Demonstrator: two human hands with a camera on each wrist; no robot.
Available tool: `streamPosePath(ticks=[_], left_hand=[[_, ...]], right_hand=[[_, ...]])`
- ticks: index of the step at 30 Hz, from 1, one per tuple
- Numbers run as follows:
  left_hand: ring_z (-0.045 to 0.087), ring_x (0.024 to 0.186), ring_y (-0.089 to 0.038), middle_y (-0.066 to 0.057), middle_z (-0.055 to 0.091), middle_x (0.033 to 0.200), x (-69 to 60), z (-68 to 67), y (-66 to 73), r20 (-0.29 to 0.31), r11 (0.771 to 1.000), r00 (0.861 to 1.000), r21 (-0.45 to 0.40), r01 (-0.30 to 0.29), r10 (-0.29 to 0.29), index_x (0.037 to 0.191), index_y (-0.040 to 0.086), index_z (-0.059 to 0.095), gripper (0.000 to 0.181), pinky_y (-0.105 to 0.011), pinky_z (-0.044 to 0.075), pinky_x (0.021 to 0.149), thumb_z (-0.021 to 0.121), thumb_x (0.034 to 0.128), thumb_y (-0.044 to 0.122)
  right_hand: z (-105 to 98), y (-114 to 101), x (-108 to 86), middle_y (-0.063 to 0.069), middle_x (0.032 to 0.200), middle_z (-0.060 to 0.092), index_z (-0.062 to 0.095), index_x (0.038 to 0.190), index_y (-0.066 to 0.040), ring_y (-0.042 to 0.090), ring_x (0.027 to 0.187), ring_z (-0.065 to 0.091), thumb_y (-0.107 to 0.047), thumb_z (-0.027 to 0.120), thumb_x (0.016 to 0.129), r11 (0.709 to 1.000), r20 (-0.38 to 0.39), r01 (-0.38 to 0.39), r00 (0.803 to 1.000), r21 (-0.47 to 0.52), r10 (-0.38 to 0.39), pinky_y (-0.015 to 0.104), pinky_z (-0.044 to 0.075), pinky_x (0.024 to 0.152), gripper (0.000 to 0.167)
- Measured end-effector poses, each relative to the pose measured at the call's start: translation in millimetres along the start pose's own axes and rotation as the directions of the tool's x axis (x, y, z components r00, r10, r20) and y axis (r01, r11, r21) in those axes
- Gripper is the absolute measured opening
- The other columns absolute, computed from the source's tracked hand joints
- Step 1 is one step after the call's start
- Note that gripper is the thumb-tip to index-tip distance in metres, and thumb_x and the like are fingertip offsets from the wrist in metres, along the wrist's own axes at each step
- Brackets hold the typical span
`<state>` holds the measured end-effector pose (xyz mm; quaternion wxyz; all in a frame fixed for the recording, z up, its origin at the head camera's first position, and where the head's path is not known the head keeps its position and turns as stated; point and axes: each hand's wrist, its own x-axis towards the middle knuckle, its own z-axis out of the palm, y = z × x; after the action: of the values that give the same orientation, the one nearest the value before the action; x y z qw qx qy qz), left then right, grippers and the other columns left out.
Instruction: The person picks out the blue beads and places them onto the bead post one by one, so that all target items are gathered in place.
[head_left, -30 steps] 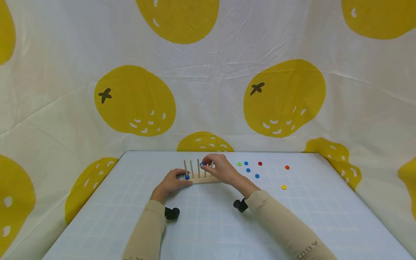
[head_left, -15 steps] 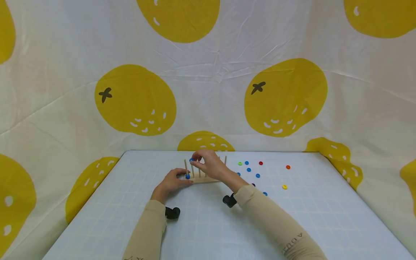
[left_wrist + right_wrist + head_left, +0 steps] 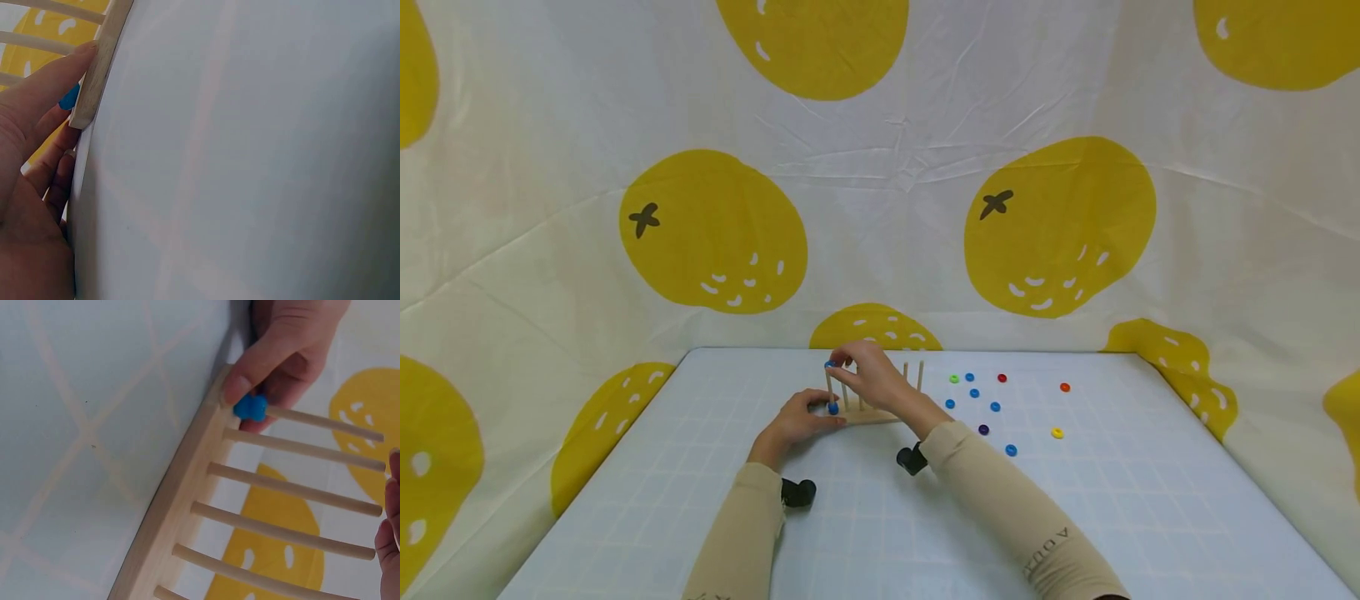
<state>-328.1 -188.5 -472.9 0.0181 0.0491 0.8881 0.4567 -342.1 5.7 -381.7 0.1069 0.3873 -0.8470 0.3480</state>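
Below centre, the left hand [image 3: 797, 418] grips a peg rack [image 3: 876, 415]. The right hand [image 3: 868, 375] pinches a blue ring [image 3: 829, 364] at the leftmost peg's tip [image 3: 828, 374].

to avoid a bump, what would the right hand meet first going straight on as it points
Probably the leftmost peg, at its tip: the right hand pinches a small blue piece about there in the head view. Depth is unclear; it might pass above.

The left sleeve [image 3: 736, 529] and right sleeve [image 3: 988, 496] are both long and beige, slightly creased. Dark lettering [image 3: 1047, 550] I can't read crosses the right forearm. By each cuff sits a stubby black device, left device [image 3: 798, 492] and right device [image 3: 913, 458], round-ended.
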Motion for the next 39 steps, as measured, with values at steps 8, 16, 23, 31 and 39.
streamPosePath(ticks=[8,16,23,31,39], left_hand=[[0.045,0.139,-0.037,-0.015,0.059,0.141,-0.7,-1.1,4.5,0.001,1.000,1.000,-0.017,-0.006,0.006,0.120,0.011,0.073,0.045,-0.059,0.029,0.119,0.088,0.0815,0.028],[0.040,0.143,-0.039,-0.016,0.056,0.145,-1.6,-0.8,5.9,0.016,1.000,0.999,-0.011,0.028,-0.028,0.122,0.012,0.072,0.045,-0.060,0.026,0.120,0.087,0.0825,0.029],[0.039,0.144,-0.038,-0.015,0.055,0.146,-0.7,-0.6,6.7,0.013,1.000,1.000,-0.009,0.028,-0.028,0.123,0.013,0.072,0.045,-0.058,0.026,0.120,0.086,0.0833,0.030],[0.042,0.142,-0.039,-0.016,0.058,0.144,-0.6,-0.6,5.5,0.005,1.000,1.000,0.014,0.022,-0.022,0.120,0.012,0.073,0.046,-0.059,0.028,0.119,0.088,0.0811,0.031],[0.043,0.142,-0.040,-0.017,0.058,0.143,0.5,0.3,2.8,0.005,0.999,1.000,0.029,0.024,-0.024,0.120,0.011,0.074,0.046,-0.060,0.028,0.119,0.088,0.0809,0.031]], right_hand=[[3.8,4.5,5.9,0.006,0.106,0.071,0.071,0.110,-0.005,0.027,0.102,0.065,-0.017,0.067,0.101,0.999,0.018,-0.032,0.999,-0.020,0.032,0.032,0.054,0.088,0.016],[9.4,6.1,7.0,0.003,0.106,0.072,0.073,0.109,-0.008,0.016,0.097,0.064,-0.020,0.067,0.101,0.996,0.049,-0.059,0.997,-0.067,0.063,0.027,0.054,0.087,0.015],[10.1,5.8,5.9,0.001,0.104,0.073,0.074,0.110,-0.009,0.015,0.095,0.064,-0.021,0.068,0.101,0.992,0.044,-0.087,0.995,-0.087,0.091,0.028,0.054,0.086,0.016],[14.8,6.6,3.5,0.000,0.098,0.072,0.076,0.107,-0.011,0.015,0.090,0.063,-0.023,0.069,0.100,0.983,0.062,-0.079,0.994,-0.167,0.090,0.026,0.053,0.078,0.016],[16.2,4.0,2.1,0.001,0.098,0.073,0.076,0.107,-0.010,0.020,0.090,0.066,-0.023,0.070,0.099,0.984,0.053,-0.069,0.995,-0.161,0.079,0.026,0.052,0.074,0.017]])
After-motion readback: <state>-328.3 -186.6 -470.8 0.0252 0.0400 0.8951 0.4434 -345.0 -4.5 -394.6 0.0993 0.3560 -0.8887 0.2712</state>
